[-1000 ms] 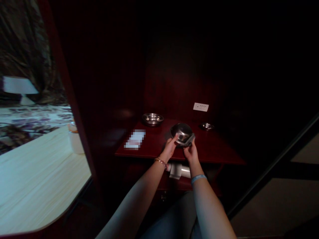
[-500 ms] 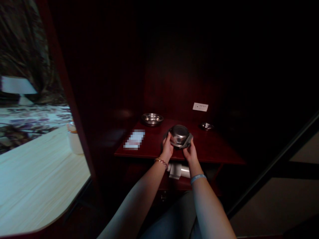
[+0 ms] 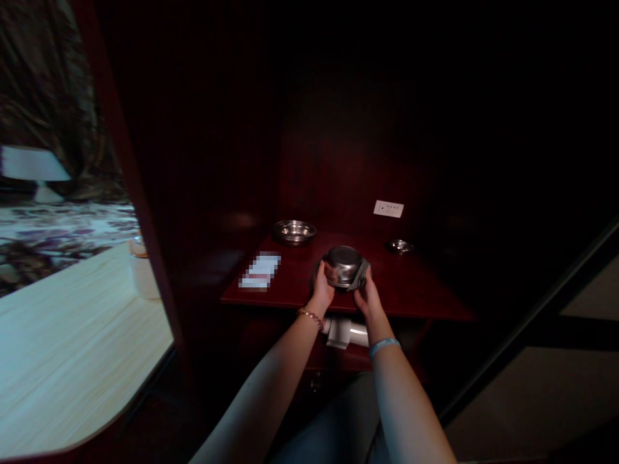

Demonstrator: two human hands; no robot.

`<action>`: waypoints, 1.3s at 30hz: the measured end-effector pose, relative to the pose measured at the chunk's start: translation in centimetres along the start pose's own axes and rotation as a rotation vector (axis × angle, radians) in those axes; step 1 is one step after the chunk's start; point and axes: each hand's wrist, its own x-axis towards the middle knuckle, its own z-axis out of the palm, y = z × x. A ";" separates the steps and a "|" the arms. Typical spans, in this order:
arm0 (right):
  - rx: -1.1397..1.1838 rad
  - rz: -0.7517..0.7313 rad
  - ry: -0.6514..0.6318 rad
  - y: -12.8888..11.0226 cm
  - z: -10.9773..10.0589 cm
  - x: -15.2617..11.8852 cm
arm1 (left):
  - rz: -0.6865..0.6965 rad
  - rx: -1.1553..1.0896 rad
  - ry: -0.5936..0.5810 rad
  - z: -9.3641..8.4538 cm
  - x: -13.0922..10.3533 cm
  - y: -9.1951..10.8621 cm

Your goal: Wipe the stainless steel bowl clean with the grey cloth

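Left hand [image 3: 323,289] grips a steel bowl [image 3: 342,265] over the dark shelf [image 3: 416,290]; right hand [image 3: 366,296] presses a grey cloth [image 3: 360,277] against it.

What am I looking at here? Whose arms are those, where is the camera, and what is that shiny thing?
There is no machine: the camera sits on a person's head and looks down at their own two bare arms. The left hand, with a bead bracelet, and the right hand, above a blue wristband, together hold a steel bowl turned bottom-up, with a grey cloth pressed against its right side. Below it is a dark red wooden shelf. On the shelf lie a second steel bowl, a small steel dish and a blurred card. A white socket plate sits on the back wall.
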 end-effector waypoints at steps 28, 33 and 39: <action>0.093 0.019 -0.046 -1.2 0.8 -1.1 | -0.066 0.077 -0.116 0.6 -0.6 0.4; 0.076 0.017 -0.038 -0.9 0.8 -1.0 | -0.079 0.083 -0.104 0.5 -0.7 0.5; 0.014 -0.023 -0.017 -0.2 0.1 -0.2 | -0.089 0.084 -0.095 0.6 -0.8 0.6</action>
